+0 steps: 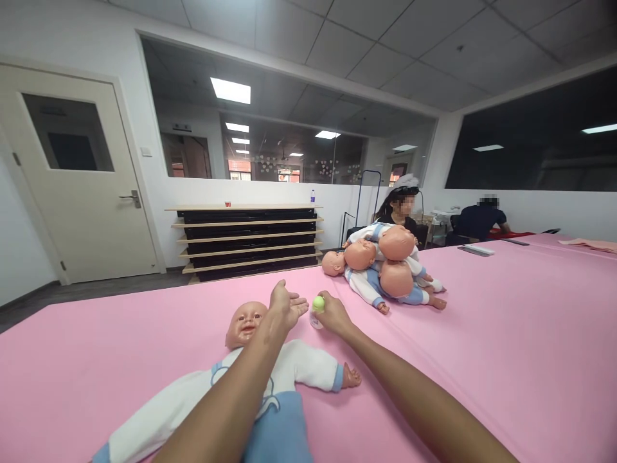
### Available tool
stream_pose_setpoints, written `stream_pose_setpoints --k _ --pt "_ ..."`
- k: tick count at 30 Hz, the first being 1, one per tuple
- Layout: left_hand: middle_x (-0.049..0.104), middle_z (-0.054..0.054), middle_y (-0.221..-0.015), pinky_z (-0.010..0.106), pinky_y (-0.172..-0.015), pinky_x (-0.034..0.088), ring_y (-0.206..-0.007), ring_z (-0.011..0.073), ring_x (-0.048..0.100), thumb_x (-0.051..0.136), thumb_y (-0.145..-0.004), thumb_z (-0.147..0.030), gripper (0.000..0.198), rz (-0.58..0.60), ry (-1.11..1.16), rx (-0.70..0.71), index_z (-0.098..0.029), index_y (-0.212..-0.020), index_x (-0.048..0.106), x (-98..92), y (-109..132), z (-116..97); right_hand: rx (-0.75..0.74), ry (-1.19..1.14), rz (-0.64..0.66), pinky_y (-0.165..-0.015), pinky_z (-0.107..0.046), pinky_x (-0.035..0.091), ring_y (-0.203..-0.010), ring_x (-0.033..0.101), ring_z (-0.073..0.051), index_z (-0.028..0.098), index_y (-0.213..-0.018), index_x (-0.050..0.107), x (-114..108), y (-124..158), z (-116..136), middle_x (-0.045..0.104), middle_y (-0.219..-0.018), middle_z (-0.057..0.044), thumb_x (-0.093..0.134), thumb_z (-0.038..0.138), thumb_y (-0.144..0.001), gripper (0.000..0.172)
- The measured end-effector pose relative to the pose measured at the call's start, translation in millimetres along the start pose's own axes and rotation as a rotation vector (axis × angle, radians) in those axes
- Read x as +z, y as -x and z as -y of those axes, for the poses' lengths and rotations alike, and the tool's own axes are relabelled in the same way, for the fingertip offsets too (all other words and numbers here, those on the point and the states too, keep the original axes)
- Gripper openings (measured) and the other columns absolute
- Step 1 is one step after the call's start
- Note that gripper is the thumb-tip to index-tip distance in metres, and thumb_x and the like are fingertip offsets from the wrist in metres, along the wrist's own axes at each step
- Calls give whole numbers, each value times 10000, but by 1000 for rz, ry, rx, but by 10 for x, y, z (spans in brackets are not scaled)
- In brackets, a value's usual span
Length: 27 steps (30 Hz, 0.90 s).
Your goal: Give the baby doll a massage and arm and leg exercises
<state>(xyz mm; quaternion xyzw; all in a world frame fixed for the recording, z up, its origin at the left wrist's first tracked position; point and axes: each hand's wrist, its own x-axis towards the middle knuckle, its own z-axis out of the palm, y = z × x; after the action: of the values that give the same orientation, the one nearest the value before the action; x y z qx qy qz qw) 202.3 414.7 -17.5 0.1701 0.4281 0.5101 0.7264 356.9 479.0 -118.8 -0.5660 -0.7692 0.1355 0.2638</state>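
Note:
My left hand (288, 305) is palm up with its fingers stretched out, above the table beside the head of a baby doll (247, 323). The doll lies on its back in a white top and blue trousers, partly covered by my left forearm. My right hand (332, 313) is closed round a small bottle (317, 320) with a yellow-green top and a clear or whitish body. The bottle is close to the left fingertips and looks upright; I cannot tell whether it touches the table.
Several more baby dolls (396, 280) lie heaped on the pink-covered table (482, 334) to the right. A person (402, 209) sits behind them. Another person (482, 218) leans over at the far right. Dark flat items (475, 250) lie near the far edge. A stack of boards (248, 235) stands by the wall.

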Motion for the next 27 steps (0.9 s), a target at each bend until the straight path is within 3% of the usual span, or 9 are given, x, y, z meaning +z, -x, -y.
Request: stream_pose_setpoints --k 4,7,10,12,15,21,25,27 --pt "343 251 -1348 417 -1164 391 -1390 281 345 198 -797 -607 888 -43 72 -15 -9 -1451 148 -63 -365 277 -67 11 34 -898 -330 500 -936 535 -102 121 -1290 456 18 42 -14 550 -1040 -83 528 435 -863 535" --pt "385 244 -1311 423 -1145 408 -1371 279 370 191 -795 -609 888 -54 129 -25 -5 -1446 167 -180 -467 416 -158 14 61 -1018 -403 462 -1150 502 -170 158 -1460 266 -38 98 -43 480 -1260 -130 575 426 -832 749" --pt "397 260 -1290 439 -1116 423 -1368 310 365 217 -790 -594 883 -26 176 -48 13 -1432 209 -269 -494 468 -303 27 95 -1188 -473 282 -1416 234 -244 180 -1515 128 -137 152 -85 190 -1504 -142 600 387 -808 875" --pt "400 270 -1281 429 -1090 444 -1364 318 369 215 -791 -581 874 -9 205 -49 18 -1428 216 -300 -503 480 -389 49 129 -1222 -486 198 -1459 112 -251 193 -1520 122 -182 178 -105 75 -1540 -117 585 347 -815 857" --pt "404 271 -1275 408 -1061 468 -1350 304 393 218 -791 -574 865 3 240 -28 15 -1424 217 -316 -529 499 -444 84 141 -1224 -489 175 -1452 136 -238 189 -1509 179 -173 207 -96 121 -1533 -109 556 317 -833 785" --pt "424 272 -1255 410 -1060 474 -1291 244 467 235 -792 -562 853 14 256 -1 21 -1414 227 -296 -550 535 -380 105 75 -1220 -530 78 -1436 158 -245 167 -1489 236 -72 251 -13 201 -1501 -120 528 302 -849 715" --pt "422 274 -1262 423 -1061 470 -1289 248 468 252 -796 -538 830 28 225 14 23 -1407 239 -266 -398 408 -322 9 104 -1215 -548 62 -1445 143 -254 194 -1468 304 -203 294 50 201 -1511 -99 583 306 -816 717" --pt "438 260 -1258 423 -1074 465 -1284 241 474 289 -791 -535 811 62 201 51 9 -1392 280 -250 -254 292 -248 -102 45 -1228 -521 53 -1455 125 -236 182 -1463 314 -315 340 194 189 -1518 -96 554 343 -841 686"
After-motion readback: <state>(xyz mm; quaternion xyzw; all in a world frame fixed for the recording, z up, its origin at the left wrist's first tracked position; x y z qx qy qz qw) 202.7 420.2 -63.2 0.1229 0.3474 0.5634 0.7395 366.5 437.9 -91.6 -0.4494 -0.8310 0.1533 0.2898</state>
